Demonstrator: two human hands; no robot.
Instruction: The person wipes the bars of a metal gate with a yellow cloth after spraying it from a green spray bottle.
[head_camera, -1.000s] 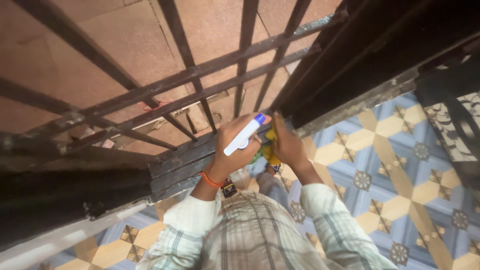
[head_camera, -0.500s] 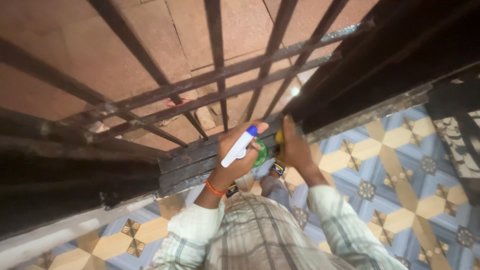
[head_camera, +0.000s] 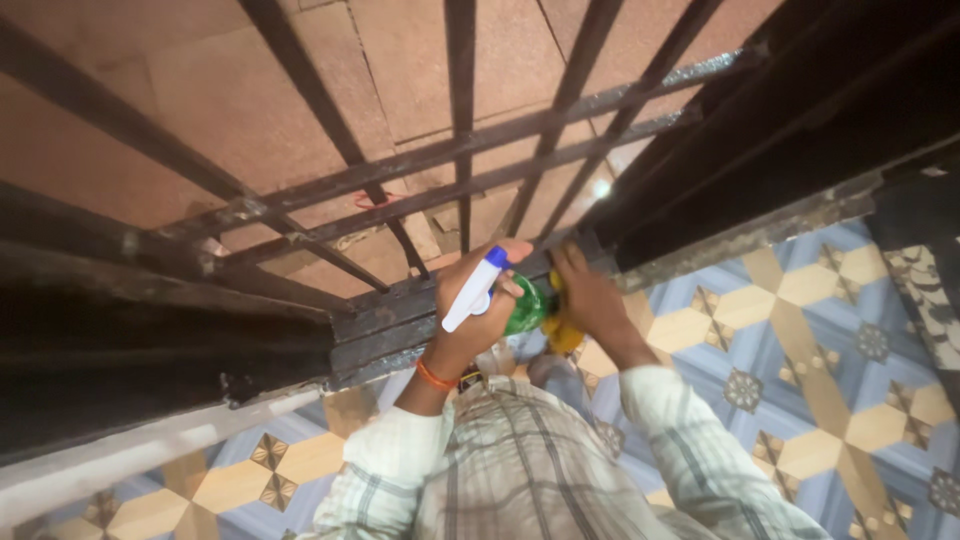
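My left hand (head_camera: 478, 300) grips a green spray bottle (head_camera: 497, 295) against the dark gate rail (head_camera: 385, 320); my right hand's (head_camera: 590, 295) fingers press a yellow cloth (head_camera: 563, 332) just beside it.

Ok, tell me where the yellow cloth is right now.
In the head view, just right of centre, the yellow cloth is bunched under the right hand against the dark gate's bottom rail, beside the green spray bottle in the left hand.
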